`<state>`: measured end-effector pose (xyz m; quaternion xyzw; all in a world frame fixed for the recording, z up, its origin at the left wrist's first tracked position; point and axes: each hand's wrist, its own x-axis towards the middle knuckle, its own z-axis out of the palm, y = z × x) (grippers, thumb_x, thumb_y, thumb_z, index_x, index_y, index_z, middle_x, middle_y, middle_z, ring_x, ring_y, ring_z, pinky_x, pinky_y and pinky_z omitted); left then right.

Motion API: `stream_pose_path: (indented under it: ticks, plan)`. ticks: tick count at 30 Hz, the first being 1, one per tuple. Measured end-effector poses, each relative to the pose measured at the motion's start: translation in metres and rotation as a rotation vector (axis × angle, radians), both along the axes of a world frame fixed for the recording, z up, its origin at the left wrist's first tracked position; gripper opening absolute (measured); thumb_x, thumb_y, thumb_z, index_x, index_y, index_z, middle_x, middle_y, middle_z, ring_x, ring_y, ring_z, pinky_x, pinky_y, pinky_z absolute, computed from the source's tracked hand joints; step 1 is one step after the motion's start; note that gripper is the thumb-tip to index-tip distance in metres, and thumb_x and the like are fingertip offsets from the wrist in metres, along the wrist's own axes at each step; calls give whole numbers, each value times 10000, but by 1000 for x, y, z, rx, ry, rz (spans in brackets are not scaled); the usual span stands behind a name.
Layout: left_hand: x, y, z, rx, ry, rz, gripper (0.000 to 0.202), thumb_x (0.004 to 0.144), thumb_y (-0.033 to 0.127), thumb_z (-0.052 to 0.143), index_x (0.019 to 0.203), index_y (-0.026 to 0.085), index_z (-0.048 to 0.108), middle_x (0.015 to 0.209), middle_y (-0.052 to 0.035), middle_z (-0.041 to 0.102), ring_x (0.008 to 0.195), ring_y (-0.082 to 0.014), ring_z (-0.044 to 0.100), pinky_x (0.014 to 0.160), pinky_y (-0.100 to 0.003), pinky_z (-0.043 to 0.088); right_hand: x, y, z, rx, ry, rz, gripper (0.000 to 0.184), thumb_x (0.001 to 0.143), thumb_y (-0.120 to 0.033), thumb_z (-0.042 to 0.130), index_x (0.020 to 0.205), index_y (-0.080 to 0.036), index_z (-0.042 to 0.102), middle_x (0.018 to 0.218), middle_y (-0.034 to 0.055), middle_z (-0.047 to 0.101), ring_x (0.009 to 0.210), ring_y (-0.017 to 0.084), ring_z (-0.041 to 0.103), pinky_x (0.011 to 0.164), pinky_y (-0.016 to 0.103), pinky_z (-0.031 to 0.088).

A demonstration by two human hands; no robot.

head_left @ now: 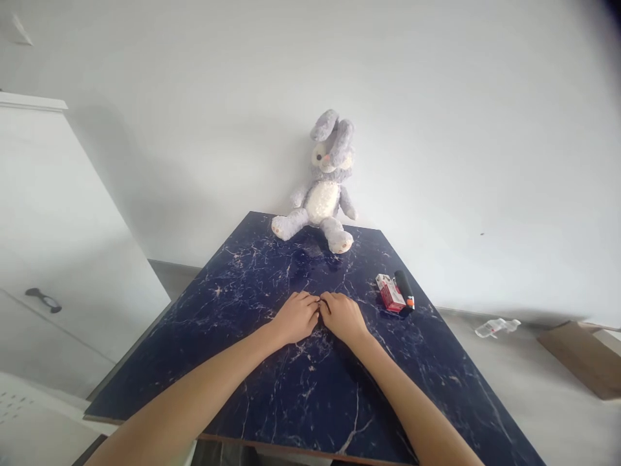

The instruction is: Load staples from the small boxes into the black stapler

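Note:
Both of my hands rest knuckles-up on the dark blue marbled table top [252, 272], near its middle. My left hand [295, 317] and my right hand [342, 316] touch at the fingertips, with the fingers curled under and pressed together. Whatever they might pinch between them is hidden. A grey and white plush rabbit [323, 194] sits upright at the table's far edge against the wall, well beyond my hands. A red and white packet [391, 293] lies to the right of my right hand, with a black lighter with an orange tip [404, 288] beside it.
A white cabinet with a dark handle [43, 299] stands at the left. On the grey floor to the right lie a clear plastic bottle [495, 327] and a flat piece of cardboard [579, 356]. A plain white wall fills the background.

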<state>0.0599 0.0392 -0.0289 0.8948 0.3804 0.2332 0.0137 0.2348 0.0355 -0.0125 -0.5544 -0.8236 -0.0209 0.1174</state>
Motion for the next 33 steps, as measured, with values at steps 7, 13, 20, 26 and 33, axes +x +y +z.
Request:
stream_pose_path:
  ticks: [7,13,20,26,33]
  plan:
    - [-1,-1,6,-67,-59,10,315,995,262,479,1222,191,685,1274,-71,687,1173,-255,572,1013,-446,454,10,7,-18,-62,24,96,502,1008,-251,344,1455,-93,509,1529,152,467,1419,283,412,1164,419,326]
    - [-5,0,5,-81,-51,-18,372,980,186,453,1298,217,644,1336,-68,651,1196,-248,554,1016,-442,463,10,0,-21,-135,-11,63,620,1032,-426,279,1558,-106,350,1633,117,277,1521,299,235,1247,514,118]
    - [-8,4,1,-109,-36,-27,399,964,165,457,1317,227,632,1360,-68,634,1221,-257,541,1032,-457,455,13,1,-25,-203,39,69,714,1019,-536,299,1584,-101,273,1657,119,195,1548,282,134,1254,491,86]
    - [-9,3,0,-94,-41,-28,389,983,185,432,1306,224,644,1363,-71,632,1221,-258,542,1036,-463,452,16,2,-17,-218,72,93,695,1001,-539,382,1552,-116,361,1641,141,252,1525,287,225,1244,471,153]
    - [-9,1,0,-89,-26,-31,386,986,195,431,1299,230,653,1357,-78,632,1214,-265,544,1018,-469,462,27,4,-19,-187,95,152,677,993,-561,404,1552,-179,369,1630,125,297,1520,287,241,1232,494,186]
